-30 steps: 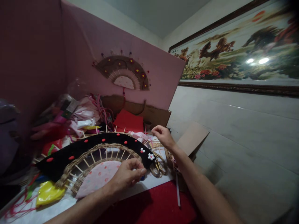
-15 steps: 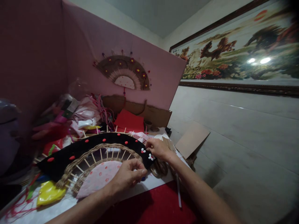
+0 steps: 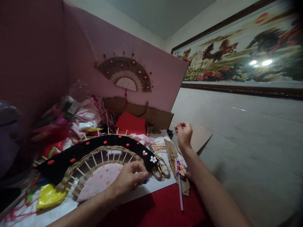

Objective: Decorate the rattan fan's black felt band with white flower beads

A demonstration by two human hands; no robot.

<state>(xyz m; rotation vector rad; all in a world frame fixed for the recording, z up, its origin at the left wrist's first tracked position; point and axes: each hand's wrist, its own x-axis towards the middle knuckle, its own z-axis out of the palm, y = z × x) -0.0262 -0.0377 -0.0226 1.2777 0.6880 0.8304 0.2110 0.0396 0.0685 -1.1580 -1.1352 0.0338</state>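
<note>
A half-round fan craft (image 3: 94, 154) lies on the table, with a black band, red dots, woven twine edging, pale sticks and a pink dotted centre. Two small white flowers (image 3: 153, 159) sit at the right end of its black band. My left hand (image 3: 132, 175) is closed in a pinch over the fan's lower right; a bit of white shows at its fingers, too small to name. To the right of the fan, my right hand (image 3: 184, 135) is raised with its fingers curled in. Whatever it may hold is hidden.
Gold-handled scissors (image 3: 162, 170) lie by the fan's right end, near corrugated cardboard strips (image 3: 172, 151) and a glue-stick-like translucent rod (image 3: 180, 192). A yellow packet (image 3: 50, 196) is at front left. Behind are bagged materials (image 3: 85, 110) and red sheets (image 3: 131, 123); another fan (image 3: 127, 67) hangs on the pink panel.
My right hand has moved off the white flowers, up and to the right, uncovering the scissors and cardboard strips. The lower flower now shows more fully. My left hand has stayed in place.
</note>
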